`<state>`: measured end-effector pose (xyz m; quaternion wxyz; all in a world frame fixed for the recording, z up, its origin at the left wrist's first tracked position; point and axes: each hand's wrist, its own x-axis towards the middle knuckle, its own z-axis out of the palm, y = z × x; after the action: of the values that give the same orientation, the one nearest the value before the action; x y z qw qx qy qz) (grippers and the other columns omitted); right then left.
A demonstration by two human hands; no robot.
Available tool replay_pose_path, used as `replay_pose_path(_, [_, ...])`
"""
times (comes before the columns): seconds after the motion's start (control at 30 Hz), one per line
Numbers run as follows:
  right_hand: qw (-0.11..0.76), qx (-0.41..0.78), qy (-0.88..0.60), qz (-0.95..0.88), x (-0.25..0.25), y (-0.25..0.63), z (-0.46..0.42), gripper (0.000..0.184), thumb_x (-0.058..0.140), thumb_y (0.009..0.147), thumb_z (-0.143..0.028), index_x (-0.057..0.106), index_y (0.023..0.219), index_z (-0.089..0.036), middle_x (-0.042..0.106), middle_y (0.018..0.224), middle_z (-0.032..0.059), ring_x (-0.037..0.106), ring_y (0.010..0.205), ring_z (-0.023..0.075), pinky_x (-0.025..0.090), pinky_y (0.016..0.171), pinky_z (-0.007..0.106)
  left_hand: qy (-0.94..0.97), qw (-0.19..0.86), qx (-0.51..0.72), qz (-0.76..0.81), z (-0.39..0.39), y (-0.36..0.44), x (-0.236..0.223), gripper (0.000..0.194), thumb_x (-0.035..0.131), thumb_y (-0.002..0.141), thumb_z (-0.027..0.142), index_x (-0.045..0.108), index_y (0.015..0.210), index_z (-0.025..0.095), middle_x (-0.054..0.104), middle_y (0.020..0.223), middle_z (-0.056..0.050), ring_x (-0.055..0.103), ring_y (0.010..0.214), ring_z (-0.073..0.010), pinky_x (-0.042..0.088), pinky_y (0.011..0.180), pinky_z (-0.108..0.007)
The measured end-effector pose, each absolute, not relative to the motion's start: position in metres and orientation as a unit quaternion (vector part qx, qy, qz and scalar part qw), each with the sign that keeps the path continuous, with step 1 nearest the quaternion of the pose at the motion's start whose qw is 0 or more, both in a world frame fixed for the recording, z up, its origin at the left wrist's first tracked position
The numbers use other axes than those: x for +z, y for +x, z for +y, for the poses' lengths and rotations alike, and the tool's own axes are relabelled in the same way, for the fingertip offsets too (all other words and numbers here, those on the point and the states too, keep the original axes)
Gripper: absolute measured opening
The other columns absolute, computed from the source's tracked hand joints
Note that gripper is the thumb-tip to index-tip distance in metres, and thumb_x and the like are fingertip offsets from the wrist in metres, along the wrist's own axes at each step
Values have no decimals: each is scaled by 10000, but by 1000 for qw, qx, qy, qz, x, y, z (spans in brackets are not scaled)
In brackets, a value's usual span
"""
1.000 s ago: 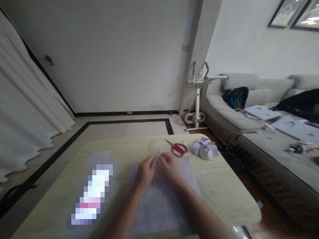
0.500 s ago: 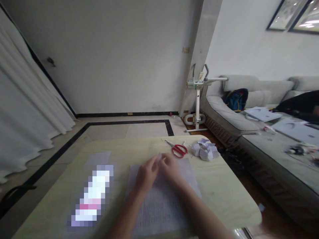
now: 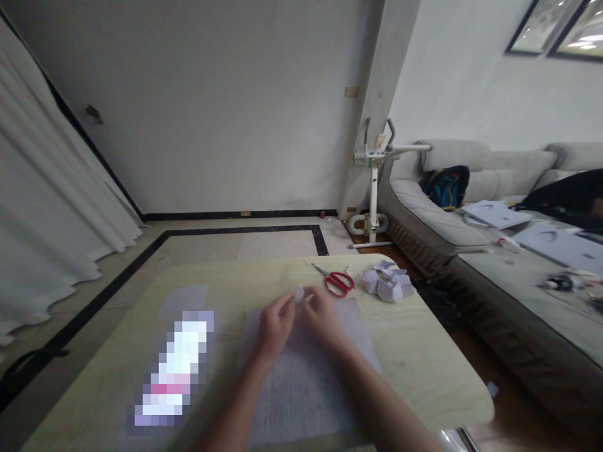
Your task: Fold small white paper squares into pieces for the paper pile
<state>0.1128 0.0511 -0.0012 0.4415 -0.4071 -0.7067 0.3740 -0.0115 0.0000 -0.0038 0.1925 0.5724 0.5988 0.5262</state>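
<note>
Close together over a large sheet of paper [image 3: 306, 395], my left hand [image 3: 276, 321] and my right hand [image 3: 322, 314] both pinch a small piece of white paper [image 3: 299, 293]. Its pointed tip sticks up between my fingertips; the lower part is hidden by my fingers. Faint marks cover the large sheet, which lies flat under my forearms. Just beyond my right hand are red-handled scissors [image 3: 339, 284], blades pointing to the back left. To their right sits a cluster of folded white paper pieces [image 3: 389, 282].
A pale wooden table [image 3: 424, 364] with rounded corners carries everything. On its left lie a bright pixelated object [image 3: 179, 364] and a small paper sheet [image 3: 185, 297]. Small scraps lie near the scissors. Beyond the right edge stands a grey sofa [image 3: 480, 295], with white exercise equipment [image 3: 374, 194] behind.
My hands stay in nearly the same place, fingers shifting slightly on the small paper. More of its tip shows between them now. The scissors and folded pieces have not moved.
</note>
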Motion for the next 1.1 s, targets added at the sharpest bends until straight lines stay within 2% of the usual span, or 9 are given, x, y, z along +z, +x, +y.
replay_pose_path(0.3, [420, 383, -352, -744, -2, 117, 51, 327, 468, 698, -37, 595, 952, -199, 589, 861, 16, 518, 721, 140, 416, 632, 232, 584, 191, 527, 587, 2, -13, -6, 254, 480, 843, 202, 686, 986, 156, 710, 1009, -85, 652, 963, -196, 513, 865, -319])
replay_pose_path(0.57, [424, 388, -359, -735, -5, 114, 52, 221, 455, 792, -100, 584, 946, -191, 587, 873, 23, 521, 780, 156, 418, 683, 254, 568, 209, 545, 581, 3, -12, -4, 258, 501, 822, 195, 682, 1003, 163, 705, 1023, -80, 645, 975, -196, 502, 883, -327])
replay_pose_path(0.87, [441, 366, -352, -740, -5, 114, 53, 356, 415, 698, 2, 590, 941, -191, 577, 875, 32, 518, 792, 160, 415, 700, 263, 494, 308, 557, 592, 6, -11, 2, 280, 500, 820, 278, 694, 964, 136, 715, 1003, -90, 650, 968, -217, 504, 864, -339])
replay_pose_path(1.1, [432, 362, -354, -746, -1, 115, 52, 330, 438, 707, -21, 587, 951, -186, 565, 847, 28, 509, 753, 158, 410, 675, 259, 499, 307, 562, 584, 5, -14, 3, 248, 521, 812, 278, 700, 923, 147, 721, 949, -75, 657, 916, -207, 506, 835, -321])
